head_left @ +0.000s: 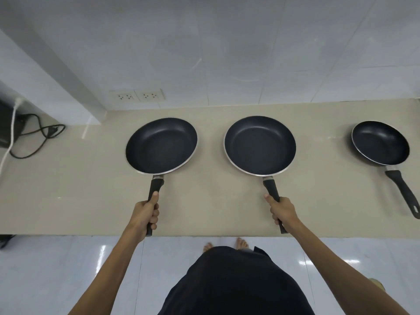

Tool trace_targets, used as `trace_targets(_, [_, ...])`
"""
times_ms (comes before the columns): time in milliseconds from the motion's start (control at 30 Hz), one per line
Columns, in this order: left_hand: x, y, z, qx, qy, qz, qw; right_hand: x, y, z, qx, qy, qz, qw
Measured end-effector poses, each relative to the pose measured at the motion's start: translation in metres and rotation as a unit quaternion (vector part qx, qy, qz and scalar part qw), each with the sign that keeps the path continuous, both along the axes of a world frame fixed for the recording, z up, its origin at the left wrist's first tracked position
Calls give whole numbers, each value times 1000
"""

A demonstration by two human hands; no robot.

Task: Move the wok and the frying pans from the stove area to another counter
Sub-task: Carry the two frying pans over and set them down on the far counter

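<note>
Three black non-stick frying pans are over the beige counter (211,210). My left hand (145,215) grips the black handle of the left frying pan (161,145). My right hand (283,211) grips the handle of the middle frying pan (260,145). Whether these two pans rest on the counter or hover just above it, I cannot tell. A smaller frying pan (380,143) lies alone at the right, its handle pointing toward the front right edge. No wok is in view.
A black appliance (6,126) with a coiled black cord (38,135) and a white cable sits at the counter's far left. Two wall sockets (137,95) are on the tiled wall behind. A white pillar juts out at the left.
</note>
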State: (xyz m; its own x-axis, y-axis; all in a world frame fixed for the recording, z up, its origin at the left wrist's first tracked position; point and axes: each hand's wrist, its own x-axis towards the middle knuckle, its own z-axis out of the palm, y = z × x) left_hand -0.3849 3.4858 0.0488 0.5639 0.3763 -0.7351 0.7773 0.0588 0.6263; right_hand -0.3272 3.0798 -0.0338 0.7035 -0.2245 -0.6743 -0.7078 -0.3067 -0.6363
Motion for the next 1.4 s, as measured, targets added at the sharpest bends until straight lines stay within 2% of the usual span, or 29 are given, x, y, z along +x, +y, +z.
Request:
trace_targets(533, [-5,29,-13,12,1,-12,1000,-12,19,-2,7,22,-9,1000])
trace_targets(900, [8,45,-32,-8,-13,20,1000,-14,19,-12,9,24,-3,1000])
trace_targets(1400, [13,57,-59,-6,-7,31,999,-17,33,-23,-36,24,-16,999])
